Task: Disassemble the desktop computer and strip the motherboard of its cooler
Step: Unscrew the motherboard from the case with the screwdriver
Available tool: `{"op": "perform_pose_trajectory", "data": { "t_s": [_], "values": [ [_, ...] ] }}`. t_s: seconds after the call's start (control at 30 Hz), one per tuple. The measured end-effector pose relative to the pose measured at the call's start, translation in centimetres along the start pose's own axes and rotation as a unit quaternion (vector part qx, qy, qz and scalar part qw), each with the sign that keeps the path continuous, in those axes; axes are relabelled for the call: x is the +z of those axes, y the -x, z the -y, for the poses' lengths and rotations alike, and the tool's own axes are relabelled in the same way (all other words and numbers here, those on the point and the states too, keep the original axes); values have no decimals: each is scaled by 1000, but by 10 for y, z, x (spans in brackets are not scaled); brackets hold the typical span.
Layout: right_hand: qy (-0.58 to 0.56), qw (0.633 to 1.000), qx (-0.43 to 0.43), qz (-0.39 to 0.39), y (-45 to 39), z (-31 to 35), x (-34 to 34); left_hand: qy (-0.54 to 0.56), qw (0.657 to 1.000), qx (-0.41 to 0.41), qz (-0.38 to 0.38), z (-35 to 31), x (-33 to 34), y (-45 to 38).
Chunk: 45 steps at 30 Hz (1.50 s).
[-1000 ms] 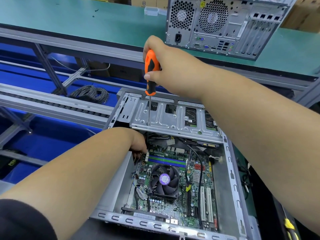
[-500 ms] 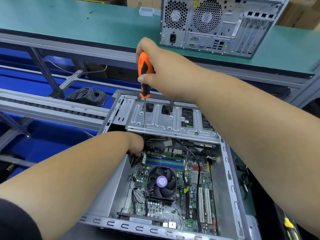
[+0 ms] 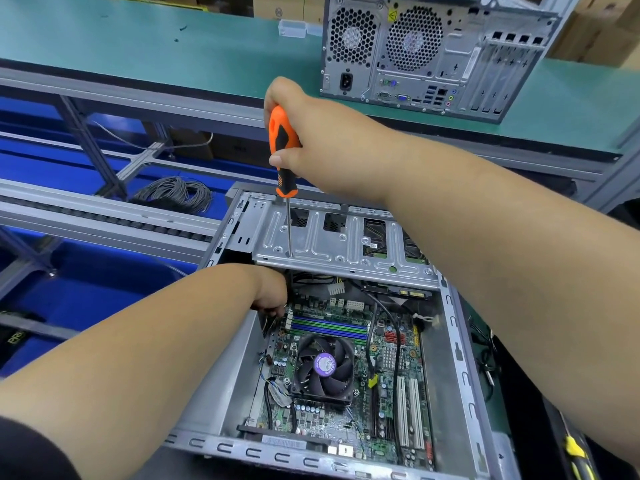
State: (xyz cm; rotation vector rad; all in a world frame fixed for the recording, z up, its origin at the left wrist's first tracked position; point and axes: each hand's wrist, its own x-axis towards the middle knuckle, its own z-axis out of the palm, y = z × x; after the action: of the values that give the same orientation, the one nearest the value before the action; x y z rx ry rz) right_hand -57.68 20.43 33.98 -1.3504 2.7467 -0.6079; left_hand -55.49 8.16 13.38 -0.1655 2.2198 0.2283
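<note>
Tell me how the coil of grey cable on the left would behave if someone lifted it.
The coil of grey cable would probably be floppy: its loops lie loose and uneven. It may sag and spread, since no tie shows. It looks fairly light, being thin strands.

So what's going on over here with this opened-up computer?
A person is taking apart a desktop computer case that lies open. The right hand holds an orange screwdriver upright, its tip on the metal drive cage. The left hand reaches under that cage at the motherboard's edge; what it touches is hidden. The cooler fan is not yet removed. A second tower stands on the green bench behind.
</note>
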Motion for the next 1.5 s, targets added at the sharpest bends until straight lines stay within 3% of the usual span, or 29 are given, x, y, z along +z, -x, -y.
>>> {"op": "perform_pose_trajectory", "data": {
  "t_s": [0.87,1.03,1.23,1.5],
  "values": [
    [-10,1000,18,6,3,-3,-5,23,1000,-7,-5,-4,1,13],
    [-16,999,47,-18,0,1,-9,0,1000,-8,-8,-5,0,15],
    [76,993,55,-77,-6,3,-2,-10,1000,-7,-6,-7,-1,17],
    [115,992,52,24,-11,13,-20,-39,999,-3,4,-10,-1,22]
  ]
}}
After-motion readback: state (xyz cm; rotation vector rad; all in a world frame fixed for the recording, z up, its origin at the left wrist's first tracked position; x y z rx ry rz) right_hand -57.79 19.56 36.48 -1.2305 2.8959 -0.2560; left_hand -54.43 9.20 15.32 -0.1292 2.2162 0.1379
